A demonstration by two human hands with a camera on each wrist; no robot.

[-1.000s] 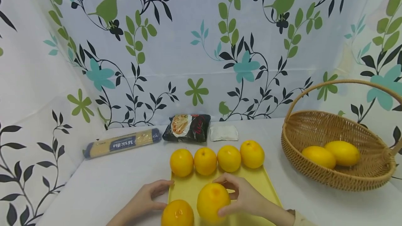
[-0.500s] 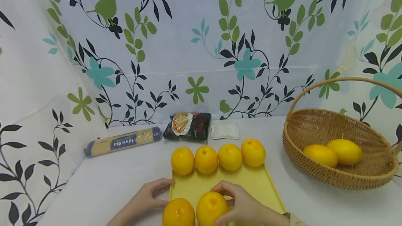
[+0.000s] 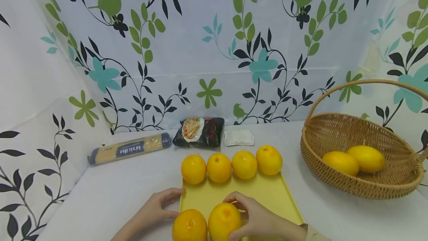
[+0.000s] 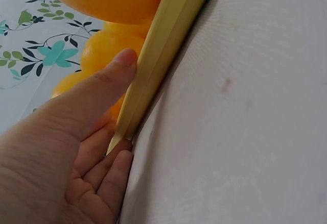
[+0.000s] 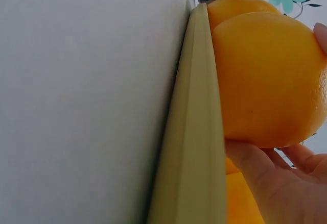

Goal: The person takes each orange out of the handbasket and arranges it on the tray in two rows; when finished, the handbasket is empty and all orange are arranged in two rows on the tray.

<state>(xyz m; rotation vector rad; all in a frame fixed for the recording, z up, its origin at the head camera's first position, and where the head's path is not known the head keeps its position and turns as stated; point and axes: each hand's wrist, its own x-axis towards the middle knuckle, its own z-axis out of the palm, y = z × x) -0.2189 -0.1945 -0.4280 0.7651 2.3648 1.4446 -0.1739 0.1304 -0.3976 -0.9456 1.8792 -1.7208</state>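
Note:
My right hand (image 3: 255,215) grips a large orange (image 3: 224,221) near the front of a yellow tray (image 3: 267,200). In the right wrist view the fingers of that hand lie against this orange (image 5: 271,81), close above the tray's rim (image 5: 196,132). Just left of it, and seemingly touching it, sits another orange (image 3: 190,227). With thumb and fingertips my left hand (image 3: 153,209) touches the tray's left edge; the left wrist view shows the thumb (image 4: 125,58) on the rim. Several oranges (image 3: 219,167) line the tray's back edge. The frame cuts off the tray's front.
A wicker basket (image 3: 361,189) with a tall handle and two yellow fruits (image 3: 366,158) stands at the right. Along the back lie a pasta packet (image 3: 130,148), a black food packet (image 3: 198,132) and a small white packet (image 3: 239,137). A patterned cloth (image 3: 187,47) hangs behind.
My right hand has lowered the orange toward the front of the tray, beside the other front orange. The left hand has stayed at the tray's edge. The head view has shifted slightly.

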